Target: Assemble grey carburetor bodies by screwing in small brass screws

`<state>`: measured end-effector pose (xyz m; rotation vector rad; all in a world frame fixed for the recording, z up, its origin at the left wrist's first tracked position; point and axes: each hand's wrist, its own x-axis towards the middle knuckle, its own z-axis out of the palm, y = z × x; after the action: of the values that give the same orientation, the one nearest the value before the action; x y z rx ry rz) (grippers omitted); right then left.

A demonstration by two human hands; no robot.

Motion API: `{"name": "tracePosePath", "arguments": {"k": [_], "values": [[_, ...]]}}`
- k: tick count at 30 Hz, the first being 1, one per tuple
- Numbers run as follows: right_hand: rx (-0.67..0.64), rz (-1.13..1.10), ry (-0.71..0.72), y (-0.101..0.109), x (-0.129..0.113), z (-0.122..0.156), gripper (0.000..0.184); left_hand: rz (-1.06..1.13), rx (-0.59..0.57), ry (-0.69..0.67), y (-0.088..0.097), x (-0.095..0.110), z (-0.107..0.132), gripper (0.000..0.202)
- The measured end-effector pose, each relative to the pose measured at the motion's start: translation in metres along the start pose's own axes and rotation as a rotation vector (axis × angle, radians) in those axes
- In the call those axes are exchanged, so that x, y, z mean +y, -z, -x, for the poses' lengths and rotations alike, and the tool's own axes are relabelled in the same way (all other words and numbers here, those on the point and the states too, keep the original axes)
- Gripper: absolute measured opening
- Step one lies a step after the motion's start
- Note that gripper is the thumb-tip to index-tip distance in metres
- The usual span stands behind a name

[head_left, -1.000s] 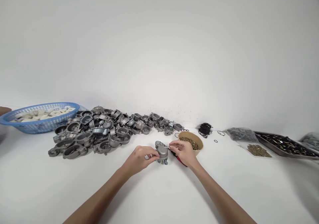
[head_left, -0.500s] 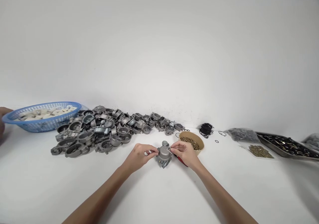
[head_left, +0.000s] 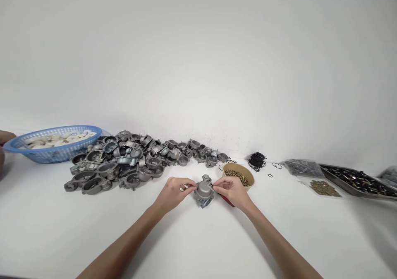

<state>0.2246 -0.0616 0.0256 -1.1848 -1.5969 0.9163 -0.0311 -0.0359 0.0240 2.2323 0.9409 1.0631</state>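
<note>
Fingers of my left hand (head_left: pixel 174 191) and right hand (head_left: pixel 231 189) pinch one grey casting (head_left: pixel 204 191) between them, low over the white worktop (head_left: pixel 192 246), by the bowl of brass screws (head_left: pixel 238 176); fitting a small part seems the step, and the next move calls for steady alignment

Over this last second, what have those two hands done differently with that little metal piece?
The metal casting has been turned between the left hand and right hand; its base now tilts toward the camera. Both hands kept their grip. The red-handled tool, bowl of small brass parts and pile of castings stayed put.
</note>
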Motion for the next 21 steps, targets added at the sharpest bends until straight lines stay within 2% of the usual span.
{"name": "tracePosePath", "arguments": {"k": [9,21], "values": [[-0.035,0.069,0.067,0.0015,0.0028,0.0005,0.018,0.07,0.006,0.054,-0.0015,0.0029,-0.0012,0.015],[-0.066,0.237,0.17,0.0035,-0.0022,0.0039,0.009,0.011,-0.028,0.005,0.0009,-0.0003,-0.0005,0.018]]}}
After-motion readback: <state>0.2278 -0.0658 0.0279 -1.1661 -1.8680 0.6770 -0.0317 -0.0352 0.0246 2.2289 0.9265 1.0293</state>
